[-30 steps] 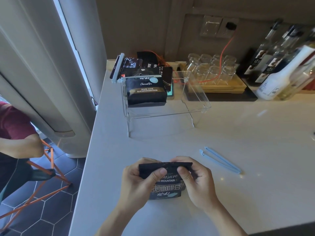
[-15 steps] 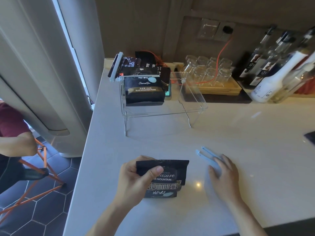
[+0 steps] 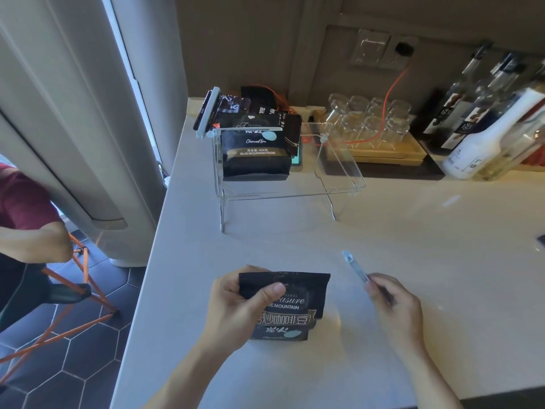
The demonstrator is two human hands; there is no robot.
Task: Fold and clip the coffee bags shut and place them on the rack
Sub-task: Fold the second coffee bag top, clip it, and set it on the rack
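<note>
A black coffee bag (image 3: 290, 314) lies on the pale counter near me, its top folded over. My left hand (image 3: 236, 305) pinches the folded top at its left side, thumb on the front. My right hand (image 3: 392, 305) holds a light blue bag clip (image 3: 355, 265) lifted off the counter, just right of the bag. On the clear acrylic rack (image 3: 339, 184) stands another black coffee bag (image 3: 255, 154) closed with a white clip (image 3: 247, 130). More dark bags (image 3: 233, 106) with a white clip lean behind it at the rack's left.
Glasses on a wooden tray (image 3: 383, 149) stand behind the rack, with bottles (image 3: 483, 119) at the far right. An orange cable (image 3: 392, 93) runs to a wall socket. Left of the counter are a tall white appliance (image 3: 59, 128), another person (image 3: 23, 219) and an orange stool frame.
My right hand let go of the bag's fold, reached right to the blue clip on the counter and picked it up. My left hand kept holding the fold.
</note>
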